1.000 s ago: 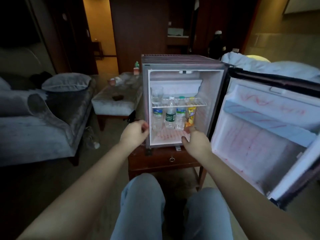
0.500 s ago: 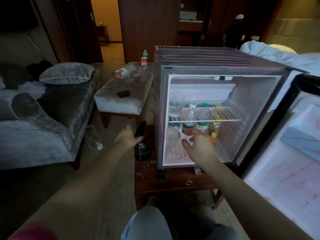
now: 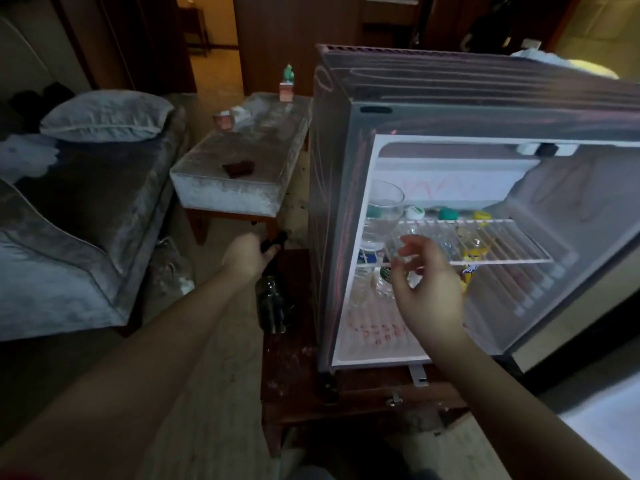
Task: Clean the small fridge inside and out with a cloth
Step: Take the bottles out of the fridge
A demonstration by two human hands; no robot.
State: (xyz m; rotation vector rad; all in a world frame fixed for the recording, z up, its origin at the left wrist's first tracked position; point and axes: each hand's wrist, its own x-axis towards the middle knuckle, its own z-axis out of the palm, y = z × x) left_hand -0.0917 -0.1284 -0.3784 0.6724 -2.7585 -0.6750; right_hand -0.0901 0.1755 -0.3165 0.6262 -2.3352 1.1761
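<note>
The small fridge (image 3: 433,109) stands open on a low wooden table (image 3: 294,382), with red scribbles on its top, side and floor. A glass (image 3: 382,216) stands on its wire shelf (image 3: 498,240). Several capped bottles (image 3: 381,278) and a yellow one (image 3: 469,271) stand below it. My right hand (image 3: 427,292) hovers before the opening, fingers loosely curved, holding nothing. My left hand (image 3: 247,254) grips the black top of a dark spray bottle (image 3: 273,306) beside the fridge's left wall. No cloth is in view.
The fridge's open door (image 3: 609,424) shows at the lower right edge. A grey ottoman (image 3: 239,168) with small items stands left of the fridge. A grey sofa (image 3: 69,244) with a pillow (image 3: 107,116) is further left. My knees are at the bottom.
The view has closed in on the fridge. My left hand reached left and took the spray bottle's top. My right hand lifted from the fridge floor to shelf height.
</note>
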